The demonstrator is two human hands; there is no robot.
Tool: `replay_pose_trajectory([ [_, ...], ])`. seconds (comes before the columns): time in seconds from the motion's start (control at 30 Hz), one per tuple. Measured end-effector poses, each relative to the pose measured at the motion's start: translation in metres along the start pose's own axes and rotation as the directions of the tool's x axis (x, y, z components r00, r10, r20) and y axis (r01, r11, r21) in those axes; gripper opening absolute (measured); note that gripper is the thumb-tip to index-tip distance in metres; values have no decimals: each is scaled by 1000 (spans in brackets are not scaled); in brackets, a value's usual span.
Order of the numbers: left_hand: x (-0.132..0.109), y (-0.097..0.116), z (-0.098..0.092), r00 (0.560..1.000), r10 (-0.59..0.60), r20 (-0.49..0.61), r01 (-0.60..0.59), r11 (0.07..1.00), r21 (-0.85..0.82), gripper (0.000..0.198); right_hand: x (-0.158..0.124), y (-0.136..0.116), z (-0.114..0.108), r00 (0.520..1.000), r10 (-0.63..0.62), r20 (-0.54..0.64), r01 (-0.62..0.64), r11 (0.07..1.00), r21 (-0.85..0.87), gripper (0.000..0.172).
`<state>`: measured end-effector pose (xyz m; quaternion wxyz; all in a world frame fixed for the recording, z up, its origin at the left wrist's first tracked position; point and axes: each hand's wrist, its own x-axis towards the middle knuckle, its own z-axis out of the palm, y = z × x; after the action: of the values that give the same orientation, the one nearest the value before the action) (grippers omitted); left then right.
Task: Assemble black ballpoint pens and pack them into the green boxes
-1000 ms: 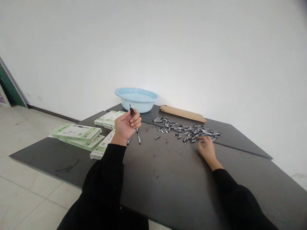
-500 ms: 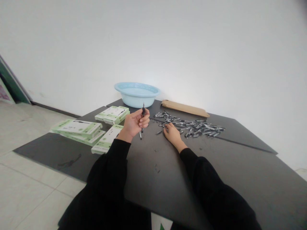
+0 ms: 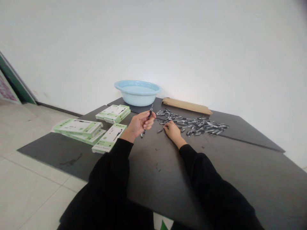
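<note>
My left hand (image 3: 142, 124) is raised over the table, closed round a black pen (image 3: 150, 112) with its tip pointing up. Below its fingers, a short dark-and-clear piece (image 3: 141, 135) shows near the tabletop. My right hand (image 3: 173, 133) rests at the near left edge of a spread heap of small black-and-clear pen caps (image 3: 206, 126). Its fingertips are pressed together, and what lies between them is too small to make out. A single loose pen cap (image 3: 159, 130) lies just left of this hand.
Green-and-white pen boxes lie on the left: a front box (image 3: 110, 138), a stack (image 3: 78, 126) and a rear group (image 3: 113, 113). At the back stand a light blue basin (image 3: 137, 95) and a flat brown cardboard piece (image 3: 187, 106). The dark table (image 3: 158, 182) meets a white wall.
My left hand has moved slightly right, and the pen in it now tilts to the right. My right hand stays at the heap's edge. The view has shifted slightly.
</note>
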<state>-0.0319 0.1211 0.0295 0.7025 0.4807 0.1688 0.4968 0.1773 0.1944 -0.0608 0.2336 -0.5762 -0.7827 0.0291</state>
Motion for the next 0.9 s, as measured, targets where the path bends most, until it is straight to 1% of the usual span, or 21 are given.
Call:
replay_pose_trajectory([
  [0.1,3,-6,5,999,-36,18,35,999,31,17,-15,3,-3,994,-110,-16,111,987,118,15],
  [0.13,4,-10,8,998,-59,30,57,997,48,17,-22,4,-5,990,-138,-25,140,976,169,14],
  [0.17,6,-15,11,995,-87,44,84,994,69,17,-30,6,-8,989,-140,-40,145,964,224,13],
  [0.2,7,-22,15,991,-121,63,115,989,95,17,-40,10,-11,992,-110,-57,121,952,281,12],
  [0.27,10,-37,23,975,-198,103,180,970,166,18,-60,20,-21,997,24,-71,8,907,421,14],
  [0.3,11,-46,27,962,-243,121,214,953,212,20,-70,26,-27,993,102,-57,-59,858,511,15],
  [0.33,12,-55,32,948,-289,135,247,932,266,21,-80,34,-33,986,166,-30,-115,788,604,17],
  [0.4,12,-71,38,913,-378,150,302,877,374,24,-98,51,-47,972,232,37,-177,618,766,23],
  [0.47,12,-85,42,879,-450,160,337,822,459,25,-111,65,-59,962,252,102,-211,455,865,29],
  [0.5,11,-91,43,864,-476,164,347,799,492,26,-116,70,-64,958,253,132,-226,389,893,31],
  [0.57,11,-97,44,840,-517,166,356,755,551,26,-121,76,-70,953,242,185,-253,291,923,33],
  [0.6,11,-99,44,830,-533,164,358,735,577,25,-121,77,-71,952,230,204,-262,261,929,33],
  [0.67,11,-99,44,818,-554,156,360,704,612,24,-120,75,-71,955,196,224,-269,247,931,32],
  [0.8,10,-94,49,815,-568,116,385,680,623,23,-116,69,-66,966,119,231,-256,284,924,28],
  [0.9,10,-92,53,808,-583,87,406,658,634,22,-115,69,-65,968,90,235,-251,290,923,28],
])
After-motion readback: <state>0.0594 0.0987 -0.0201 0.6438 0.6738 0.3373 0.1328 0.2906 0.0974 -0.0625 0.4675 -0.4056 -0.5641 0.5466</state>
